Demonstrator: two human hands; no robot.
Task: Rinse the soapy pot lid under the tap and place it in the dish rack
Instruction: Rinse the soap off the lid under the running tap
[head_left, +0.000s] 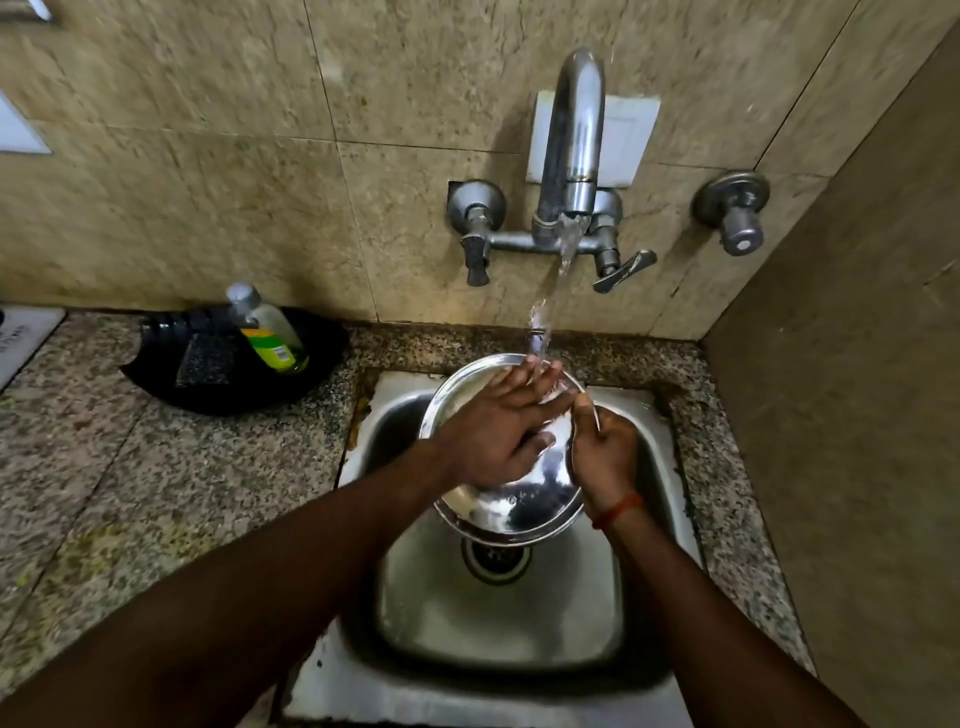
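A round steel pot lid (511, 499) is held tilted over the steel sink (519, 623). My right hand (602, 457) grips the lid's right rim. Spread flat across the lid's upper face is my left hand (493, 431), fingers apart, with the fingertips near the far rim. Water runs from the tap (571, 140) in a stream (558, 280) that lands on the fingertips and the lid's far edge. No dish rack is in view.
A black tray (208, 379) with a dish soap bottle (270, 332) sits on the granite counter (130, 493) to the left. The sink drain (496, 558) lies below the lid. A wall panel (857, 415) closes the right side. A lone valve (737, 218) sticks out right of the tap.
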